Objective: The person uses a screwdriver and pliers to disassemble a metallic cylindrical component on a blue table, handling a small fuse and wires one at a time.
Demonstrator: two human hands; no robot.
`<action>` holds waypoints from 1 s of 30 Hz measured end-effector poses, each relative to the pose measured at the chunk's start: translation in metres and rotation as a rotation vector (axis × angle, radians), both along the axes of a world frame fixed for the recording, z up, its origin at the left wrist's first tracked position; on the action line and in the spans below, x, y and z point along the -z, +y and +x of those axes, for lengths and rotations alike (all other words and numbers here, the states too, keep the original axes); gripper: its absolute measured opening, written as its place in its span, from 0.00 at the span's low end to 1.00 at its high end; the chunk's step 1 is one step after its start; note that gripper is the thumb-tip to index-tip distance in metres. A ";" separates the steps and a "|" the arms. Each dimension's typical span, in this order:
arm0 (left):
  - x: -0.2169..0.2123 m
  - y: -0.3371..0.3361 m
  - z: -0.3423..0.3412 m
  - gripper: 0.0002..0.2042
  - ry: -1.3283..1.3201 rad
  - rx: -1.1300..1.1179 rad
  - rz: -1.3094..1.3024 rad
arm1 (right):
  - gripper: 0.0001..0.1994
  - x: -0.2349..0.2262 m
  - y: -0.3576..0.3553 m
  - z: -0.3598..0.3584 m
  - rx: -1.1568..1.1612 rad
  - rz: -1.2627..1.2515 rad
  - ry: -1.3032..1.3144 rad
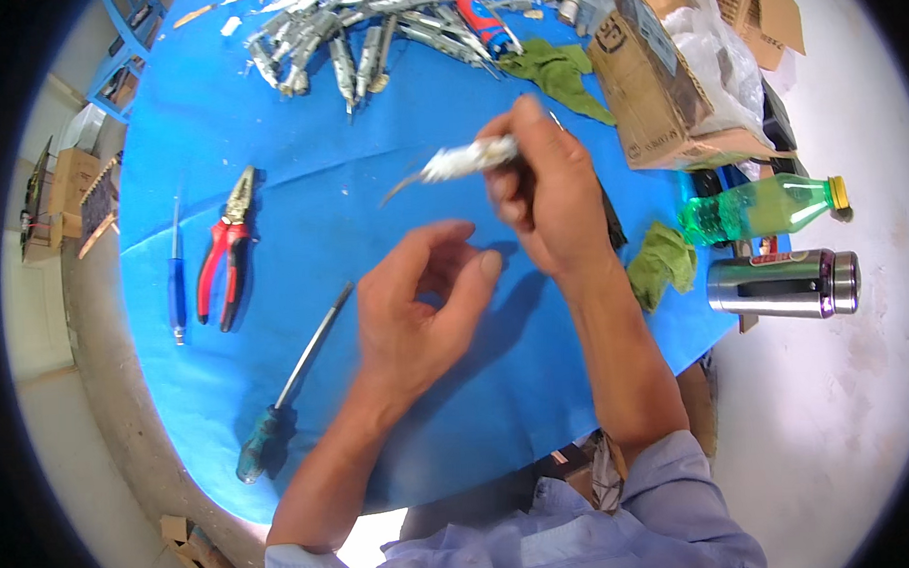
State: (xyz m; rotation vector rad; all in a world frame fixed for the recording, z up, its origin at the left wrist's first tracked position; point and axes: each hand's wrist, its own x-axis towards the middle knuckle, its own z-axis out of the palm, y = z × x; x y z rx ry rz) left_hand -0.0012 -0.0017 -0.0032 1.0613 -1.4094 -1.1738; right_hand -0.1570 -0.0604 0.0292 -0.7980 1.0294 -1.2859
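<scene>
In the middle of the blue table, my right hand is closed round a small whitish-grey elongated part. A thin, brownish curved end sticks out of it to the left. Lower and nearer to me is my left hand, its fingers curved and the thumb apart, with nothing visible between them. Left of that hand lies a teal-handled screwdriver. Farther left rest red-and-black pliers and a blue-handled screwdriver.
Similar grey parts are heaped at the far side, beside a red-and-blue-handled tool and a green cloth. To the right are a cardboard box, another green cloth, a green bottle and a steel flask.
</scene>
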 end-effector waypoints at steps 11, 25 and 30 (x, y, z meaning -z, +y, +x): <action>-0.011 -0.019 0.015 0.17 0.318 -0.129 0.314 | 0.19 0.011 0.004 0.021 -0.045 -0.096 0.343; -0.011 -0.022 0.022 0.16 0.373 -0.039 0.348 | 0.20 0.013 0.005 0.020 0.008 -0.121 0.351; -0.008 -0.023 0.023 0.14 0.385 0.017 0.353 | 0.20 0.014 0.005 0.020 0.036 -0.125 0.307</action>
